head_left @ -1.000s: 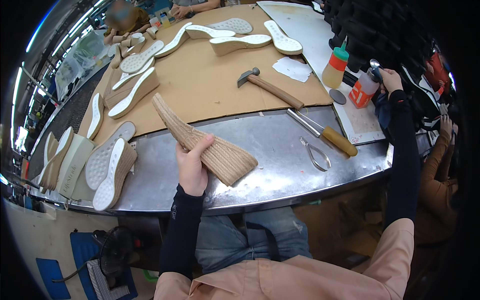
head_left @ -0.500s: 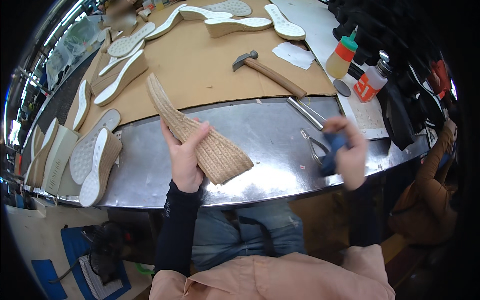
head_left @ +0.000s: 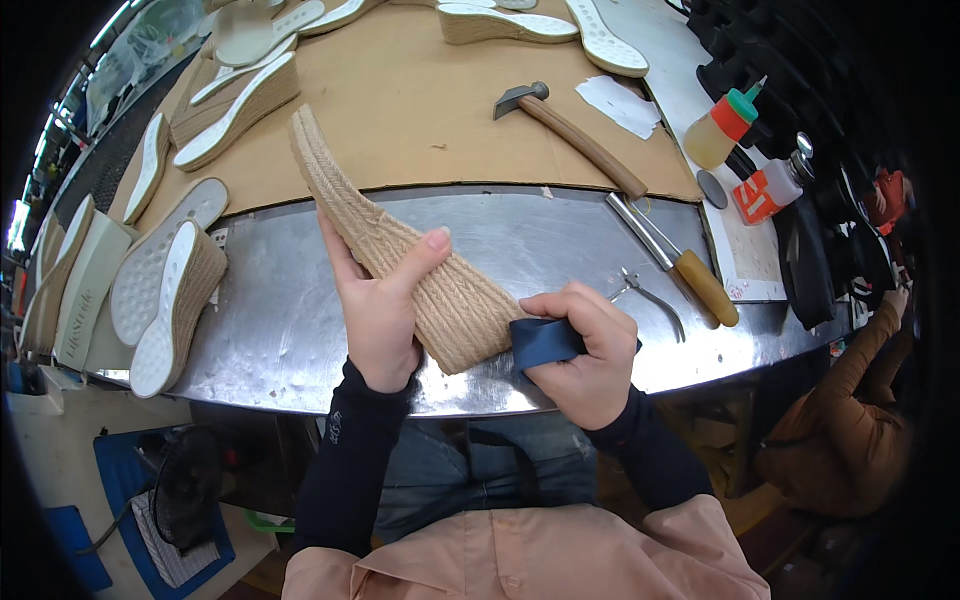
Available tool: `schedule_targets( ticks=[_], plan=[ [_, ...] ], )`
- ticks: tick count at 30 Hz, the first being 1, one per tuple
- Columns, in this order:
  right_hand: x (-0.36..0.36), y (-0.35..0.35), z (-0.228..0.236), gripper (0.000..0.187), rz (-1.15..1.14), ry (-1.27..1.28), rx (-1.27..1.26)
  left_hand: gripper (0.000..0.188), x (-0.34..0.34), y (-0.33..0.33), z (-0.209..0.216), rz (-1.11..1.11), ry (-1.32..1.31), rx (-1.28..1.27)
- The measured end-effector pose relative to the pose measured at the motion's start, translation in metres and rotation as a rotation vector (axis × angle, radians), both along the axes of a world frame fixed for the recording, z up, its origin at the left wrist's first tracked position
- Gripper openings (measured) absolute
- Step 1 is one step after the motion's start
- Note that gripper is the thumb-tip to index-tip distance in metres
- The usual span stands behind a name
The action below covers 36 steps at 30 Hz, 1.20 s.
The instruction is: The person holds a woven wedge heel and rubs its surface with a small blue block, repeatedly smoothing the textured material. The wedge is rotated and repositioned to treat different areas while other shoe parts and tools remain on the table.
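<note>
My left hand (head_left: 385, 300) is closed around a wedge shoe sole (head_left: 395, 245) wrapped in tan braided rope, thumb across its side. The thin toe end points up and away to the left; the thick heel end is toward me. In my right hand (head_left: 592, 350) is a folded piece of dark blue material (head_left: 545, 343), which looks like cloth or a strip. It lies at the lower right corner of the heel, close against it; whether it touches is hard to tell. Part of the blue piece is hidden by my fingers.
To the right lie nippers (head_left: 650, 300), a metal tool with a yellow handle (head_left: 705, 288) and a hammer (head_left: 575, 135). A glue bottle (head_left: 722, 128) and a metal-topped bottle (head_left: 775, 188) stand beyond. More wedge soles (head_left: 180, 310) line the left and the far cardboard (head_left: 400, 130). Another person (head_left: 850, 400) sits at right.
My right hand has come left with the blue material, from above the nippers to the sole's heel. The yellow tool handle now shows. My left hand keeps its hold on the sole.
</note>
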State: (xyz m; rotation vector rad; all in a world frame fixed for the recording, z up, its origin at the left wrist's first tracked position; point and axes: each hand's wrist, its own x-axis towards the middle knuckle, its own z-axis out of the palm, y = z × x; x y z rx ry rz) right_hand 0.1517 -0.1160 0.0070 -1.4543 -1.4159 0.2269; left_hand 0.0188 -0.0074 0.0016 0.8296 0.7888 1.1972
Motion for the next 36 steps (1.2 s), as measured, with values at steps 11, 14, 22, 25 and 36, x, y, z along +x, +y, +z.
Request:
schedule_targets(
  ticks=[11, 14, 22, 25, 36],
  plan=[
    [-0.001, 0.002, 0.002, 0.018, 0.005, 0.067, -0.064, 0.106, -0.001, -0.005, 0.004, 0.021, 0.093, 0.091],
    [0.0, 0.001, 0.001, 0.019, 0.014, 0.056, -0.081, 0.105, -0.002, -0.007, 0.004, 0.009, 0.089, 0.071],
    [0.003, -0.001, 0.002, 0.023, 0.009, 0.004, -0.101, 0.106, -0.002, -0.007, 0.003, 0.031, 0.142, 0.144],
    [0.003, -0.002, 0.002, 0.024, 0.041, 0.041, -0.052, 0.106, -0.002, -0.007, 0.003, 0.03, 0.137, 0.15],
    [0.007, -0.002, 0.003, 0.022, 0.05, 0.028, -0.079, 0.105, -0.001, -0.005, 0.0, 0.036, 0.179, 0.181]
  ],
)
